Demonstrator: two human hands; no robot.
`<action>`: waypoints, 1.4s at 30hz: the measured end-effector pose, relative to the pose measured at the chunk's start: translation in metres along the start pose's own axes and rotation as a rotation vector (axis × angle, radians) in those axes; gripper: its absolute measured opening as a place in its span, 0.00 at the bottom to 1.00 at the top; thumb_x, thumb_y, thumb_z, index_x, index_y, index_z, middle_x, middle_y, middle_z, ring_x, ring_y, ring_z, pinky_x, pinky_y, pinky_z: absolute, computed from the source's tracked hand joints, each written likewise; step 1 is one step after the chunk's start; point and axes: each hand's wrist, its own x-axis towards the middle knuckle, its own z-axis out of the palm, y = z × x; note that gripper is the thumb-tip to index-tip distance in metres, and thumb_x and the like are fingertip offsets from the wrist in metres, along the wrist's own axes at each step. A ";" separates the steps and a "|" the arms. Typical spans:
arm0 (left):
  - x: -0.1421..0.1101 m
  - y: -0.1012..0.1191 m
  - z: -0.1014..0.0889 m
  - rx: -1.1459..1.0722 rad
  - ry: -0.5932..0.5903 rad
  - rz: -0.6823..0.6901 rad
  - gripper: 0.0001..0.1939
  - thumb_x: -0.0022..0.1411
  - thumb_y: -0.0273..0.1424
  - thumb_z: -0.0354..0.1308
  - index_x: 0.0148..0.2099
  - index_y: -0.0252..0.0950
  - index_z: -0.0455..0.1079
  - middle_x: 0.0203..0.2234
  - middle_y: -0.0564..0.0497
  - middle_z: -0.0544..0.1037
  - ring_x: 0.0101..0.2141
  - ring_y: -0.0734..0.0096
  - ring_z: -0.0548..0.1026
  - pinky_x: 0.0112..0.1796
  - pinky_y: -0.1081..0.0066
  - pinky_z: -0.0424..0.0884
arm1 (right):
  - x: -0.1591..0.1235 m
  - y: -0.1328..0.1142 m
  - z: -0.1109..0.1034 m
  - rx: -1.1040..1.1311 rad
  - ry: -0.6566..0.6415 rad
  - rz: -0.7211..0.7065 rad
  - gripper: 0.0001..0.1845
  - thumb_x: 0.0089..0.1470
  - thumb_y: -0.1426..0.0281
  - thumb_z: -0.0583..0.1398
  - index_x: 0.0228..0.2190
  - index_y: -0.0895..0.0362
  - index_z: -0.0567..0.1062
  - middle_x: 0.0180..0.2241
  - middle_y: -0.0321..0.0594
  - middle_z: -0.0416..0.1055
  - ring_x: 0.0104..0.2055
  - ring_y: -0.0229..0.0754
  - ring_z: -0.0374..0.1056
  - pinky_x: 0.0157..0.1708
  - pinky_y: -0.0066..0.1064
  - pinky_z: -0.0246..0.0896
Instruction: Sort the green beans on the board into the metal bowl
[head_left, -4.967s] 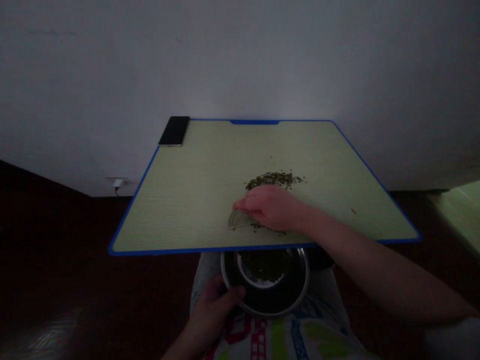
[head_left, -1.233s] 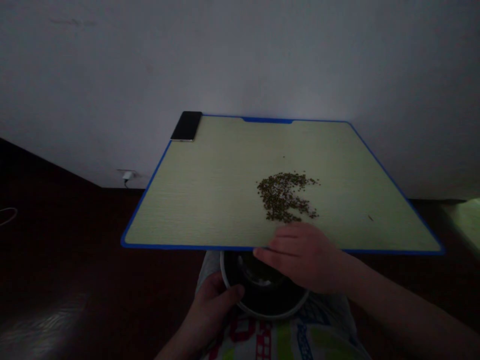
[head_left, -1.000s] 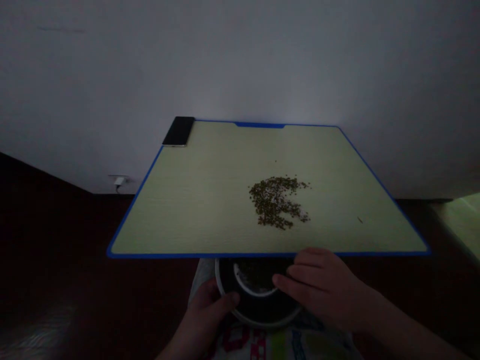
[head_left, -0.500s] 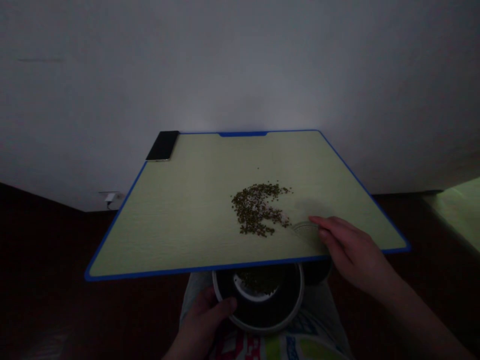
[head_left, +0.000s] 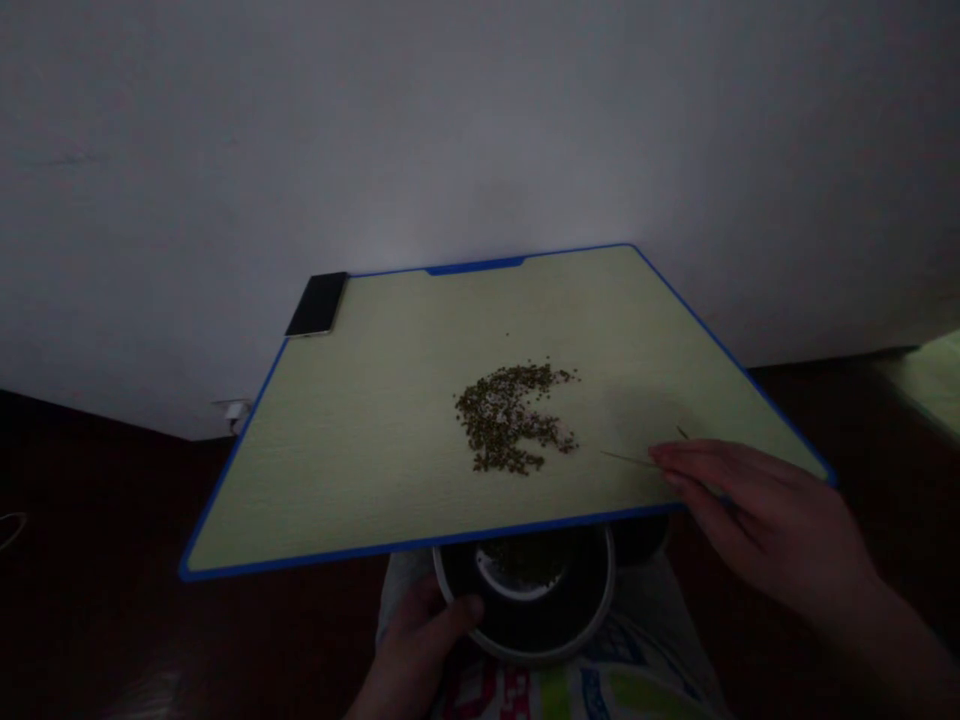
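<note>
A loose pile of small green beans (head_left: pixel 514 420) lies right of the middle of a pale green table (head_left: pixel 360 440) with a blue edge. My right hand (head_left: pixel 765 510) hovers at the table's front right edge, fingers together and pinching a thin clear flat piece (head_left: pixel 626 458), seen edge-on and pointing at the pile. Below the front edge, my left hand (head_left: pixel 420 645) grips the left rim of a metal bowl (head_left: pixel 525 645) on my lap. Inside it sits a smaller white-rimmed dish (head_left: pixel 491 575) with more beans, partly hidden by the table.
A black phone (head_left: pixel 316 305) lies on the table's far left corner. A single dark speck (head_left: pixel 682 432) rests near my right fingers. A white wall stands behind the table, with a plug (head_left: pixel 232 408) low on it. The floor around is dark.
My right hand moved from over the bowl up to the table's front right edge and drew the clear piece away to the right of the pile. My left hand kept hold of the bowl.
</note>
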 end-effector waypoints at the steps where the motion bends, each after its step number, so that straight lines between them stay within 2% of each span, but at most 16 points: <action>1: 0.000 0.001 0.000 0.007 0.000 -0.001 0.18 0.44 0.35 0.72 0.39 0.32 0.79 0.35 0.40 0.85 0.39 0.52 0.82 0.46 0.59 0.73 | -0.001 -0.003 0.002 0.008 0.008 -0.027 0.11 0.58 0.75 0.58 0.42 0.53 0.76 0.40 0.40 0.79 0.39 0.42 0.76 0.41 0.34 0.74; 5: -0.003 0.003 0.001 0.032 0.037 -0.007 0.20 0.43 0.35 0.73 0.39 0.31 0.79 0.35 0.39 0.85 0.40 0.50 0.81 0.49 0.57 0.72 | -0.002 -0.026 0.015 0.024 0.046 -0.182 0.13 0.57 0.76 0.59 0.43 0.54 0.77 0.37 0.39 0.80 0.39 0.40 0.75 0.42 0.33 0.73; 8: -0.003 0.004 0.001 0.028 0.032 -0.008 0.21 0.42 0.36 0.73 0.39 0.31 0.79 0.34 0.40 0.85 0.41 0.49 0.81 0.48 0.57 0.73 | 0.000 -0.045 0.029 0.037 0.035 -0.239 0.12 0.59 0.76 0.56 0.41 0.56 0.78 0.33 0.39 0.79 0.36 0.39 0.74 0.40 0.32 0.71; 15: -0.003 0.005 0.000 0.053 -0.008 0.008 0.17 0.44 0.34 0.71 0.38 0.32 0.79 0.35 0.40 0.85 0.44 0.47 0.80 0.46 0.60 0.73 | 0.008 -0.070 0.054 0.010 -0.067 -0.322 0.14 0.61 0.76 0.53 0.42 0.61 0.78 0.37 0.45 0.78 0.40 0.44 0.71 0.41 0.38 0.68; 22: -0.002 0.003 -0.003 0.027 0.025 0.028 0.17 0.43 0.33 0.71 0.37 0.32 0.79 0.36 0.40 0.85 0.44 0.49 0.79 0.50 0.59 0.71 | 0.021 -0.090 0.062 -0.049 -0.062 -0.318 0.18 0.61 0.78 0.49 0.39 0.64 0.79 0.34 0.47 0.78 0.35 0.44 0.69 0.34 0.37 0.66; 28: -0.002 0.003 -0.003 0.018 0.002 0.046 0.18 0.45 0.33 0.71 0.40 0.31 0.79 0.35 0.40 0.85 0.42 0.50 0.80 0.47 0.60 0.73 | 0.014 -0.080 0.058 -0.106 -0.103 -0.265 0.18 0.59 0.78 0.50 0.41 0.63 0.78 0.36 0.46 0.78 0.38 0.46 0.71 0.37 0.39 0.66; 35: 0.000 0.004 -0.001 0.038 0.019 -0.003 0.19 0.41 0.37 0.73 0.36 0.33 0.79 0.33 0.40 0.85 0.40 0.49 0.81 0.46 0.58 0.74 | 0.007 -0.045 0.049 -0.156 -0.092 -0.217 0.15 0.57 0.78 0.54 0.41 0.58 0.79 0.37 0.43 0.79 0.40 0.44 0.72 0.40 0.38 0.67; 39: 0.000 0.003 -0.002 0.016 -0.004 0.004 0.18 0.42 0.36 0.73 0.36 0.33 0.79 0.34 0.41 0.85 0.40 0.49 0.81 0.48 0.57 0.73 | 0.012 -0.027 0.040 -0.123 -0.092 -0.245 0.13 0.59 0.76 0.56 0.40 0.56 0.79 0.37 0.41 0.80 0.40 0.43 0.72 0.41 0.37 0.69; 42: 0.000 0.002 -0.002 -0.005 -0.020 0.005 0.17 0.43 0.35 0.72 0.37 0.33 0.79 0.36 0.41 0.85 0.40 0.49 0.81 0.48 0.57 0.73 | 0.014 -0.024 0.032 -0.076 -0.052 -0.265 0.12 0.58 0.76 0.57 0.39 0.56 0.79 0.36 0.40 0.80 0.38 0.43 0.73 0.39 0.37 0.70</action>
